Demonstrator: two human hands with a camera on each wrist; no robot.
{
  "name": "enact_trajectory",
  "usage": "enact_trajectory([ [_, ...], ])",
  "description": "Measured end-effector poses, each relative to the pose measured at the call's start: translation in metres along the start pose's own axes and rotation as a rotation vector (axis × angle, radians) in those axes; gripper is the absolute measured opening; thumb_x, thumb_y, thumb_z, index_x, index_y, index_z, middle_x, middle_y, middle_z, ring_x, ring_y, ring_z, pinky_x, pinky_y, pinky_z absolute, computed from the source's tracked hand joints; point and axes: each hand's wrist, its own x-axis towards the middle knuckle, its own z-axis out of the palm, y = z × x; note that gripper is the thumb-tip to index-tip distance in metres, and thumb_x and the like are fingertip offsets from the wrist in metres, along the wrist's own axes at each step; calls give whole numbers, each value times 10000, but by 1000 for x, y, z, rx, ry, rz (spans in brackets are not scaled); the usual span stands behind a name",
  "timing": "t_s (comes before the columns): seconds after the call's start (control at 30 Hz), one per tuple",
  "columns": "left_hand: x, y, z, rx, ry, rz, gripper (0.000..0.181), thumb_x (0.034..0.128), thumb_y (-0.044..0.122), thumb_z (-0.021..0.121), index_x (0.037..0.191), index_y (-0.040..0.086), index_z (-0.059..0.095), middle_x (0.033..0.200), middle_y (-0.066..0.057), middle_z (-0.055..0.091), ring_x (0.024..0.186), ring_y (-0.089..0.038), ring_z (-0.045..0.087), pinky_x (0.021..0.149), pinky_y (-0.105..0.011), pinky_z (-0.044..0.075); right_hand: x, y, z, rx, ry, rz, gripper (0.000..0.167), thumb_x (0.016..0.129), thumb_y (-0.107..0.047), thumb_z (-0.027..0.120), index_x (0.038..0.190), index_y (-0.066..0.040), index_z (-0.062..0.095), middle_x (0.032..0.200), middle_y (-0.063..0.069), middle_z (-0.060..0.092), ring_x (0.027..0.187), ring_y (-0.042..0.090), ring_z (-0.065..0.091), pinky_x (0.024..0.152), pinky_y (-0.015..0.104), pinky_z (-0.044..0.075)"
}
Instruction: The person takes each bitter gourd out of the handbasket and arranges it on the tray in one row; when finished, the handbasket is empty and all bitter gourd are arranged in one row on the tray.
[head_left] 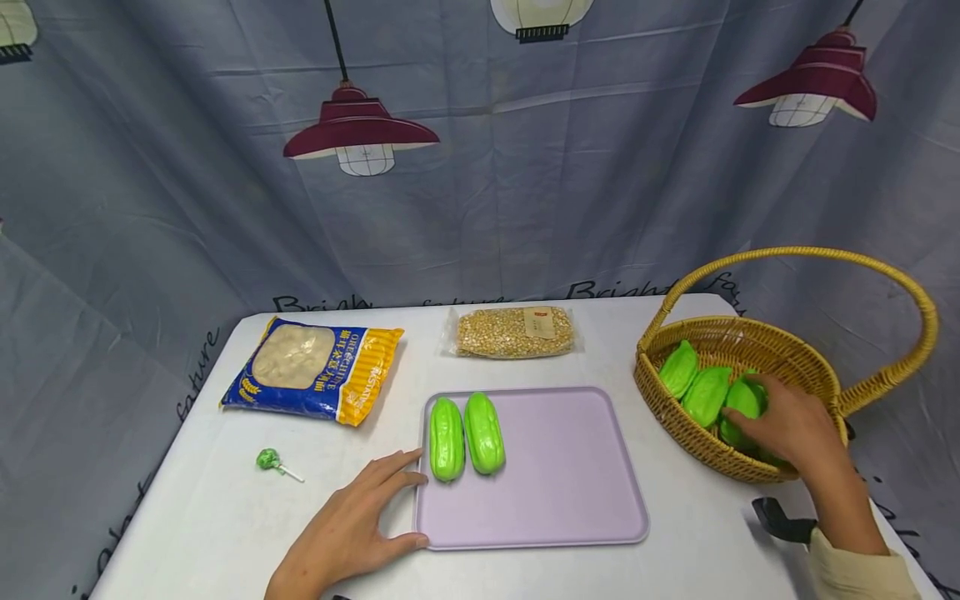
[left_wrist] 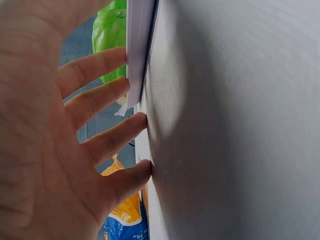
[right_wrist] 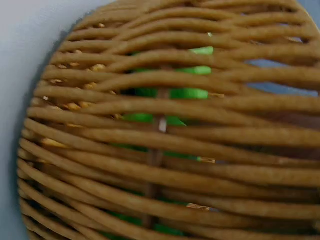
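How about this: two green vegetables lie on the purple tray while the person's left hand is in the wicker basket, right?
Not the left hand: the head view shows the right hand in the wicker basket. Two green vegetables lie on the purple tray.

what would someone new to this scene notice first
Probably the two bright green gourd-shaped pieces side by side on the left of the lilac tray, whose edge the left hand touches. Next, the wicker basket at the right, where the right hand grips a green piece among others. The blue and yellow bag at the back left stands out.
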Motion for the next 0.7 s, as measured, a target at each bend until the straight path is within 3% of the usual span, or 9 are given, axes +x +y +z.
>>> enact_trajectory([
  [0.37,-1,0,0,2,16,7,656,829,650,854,1357,296,694,1649,86,492,1495,-219,501,1130,-479,552,-11,-10,8,81,113,70,869,906,-214,811,1568,107,347,1392,522,340,1147,704,434,851,807,451],
  [0.6,0,-1,1,1,21,17,665,825,648,859,1360,289,694,1650,74,491,1497,-215,497,1119,-468,560,-14,-12,12,126,228,38,777,895,-109,773,1551,103,417,1363,474,416,1157,651,460,818,788,454],
  [0.7,0,0,1,5,21,21,671,821,643,864,1362,282,695,1650,67,492,1497,-215,498,1119,-467,559,-15,-11,12,120,204,33,760,911,-118,777,1540,111,417,1376,475,415,1218,658,430,885,824,433],
])
